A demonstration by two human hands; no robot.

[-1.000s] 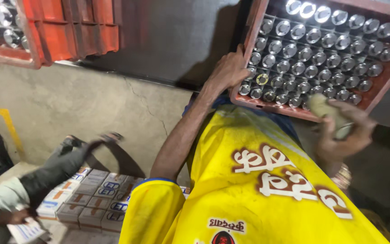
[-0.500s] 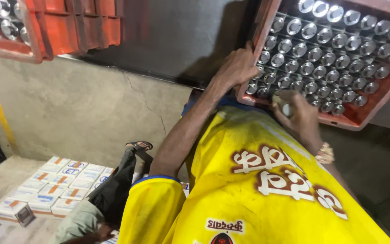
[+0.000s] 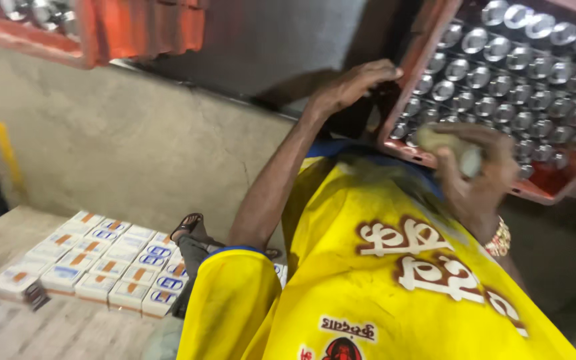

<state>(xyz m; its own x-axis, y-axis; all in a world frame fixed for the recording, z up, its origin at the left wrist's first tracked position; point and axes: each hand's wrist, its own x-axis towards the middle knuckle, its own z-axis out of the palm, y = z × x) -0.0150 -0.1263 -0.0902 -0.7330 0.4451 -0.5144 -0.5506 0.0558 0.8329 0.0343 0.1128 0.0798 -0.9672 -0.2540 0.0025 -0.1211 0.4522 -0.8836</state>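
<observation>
A red crate [image 3: 405,80] full of shiny round metal tops [image 3: 501,73] fills the upper right, tilted towards me. My left hand [image 3: 355,83] reaches up from the yellow sleeve, its fingers curled over the crate's left edge. My right hand [image 3: 481,173], with a gold bracelet on the wrist, sits at the crate's lower rim. It is closed around a small dull greenish object with a pale end [image 3: 451,148], too blurred to name. My yellow printed shirt [image 3: 381,287] covers the lower middle.
A second red crate [image 3: 101,33] with metal tops hangs at the upper left. Several small white boxes [image 3: 101,260] with blue and orange marks lie in rows on a wooden surface. Another person's sandalled foot and leg [image 3: 188,230] rest beside them. A concrete wall [image 3: 135,133] stands behind.
My right hand has moved from among the metal tops down to the crate's lower rim, still holding the object. My left hand stays on the crate edge. The other person's leg has shifted.
</observation>
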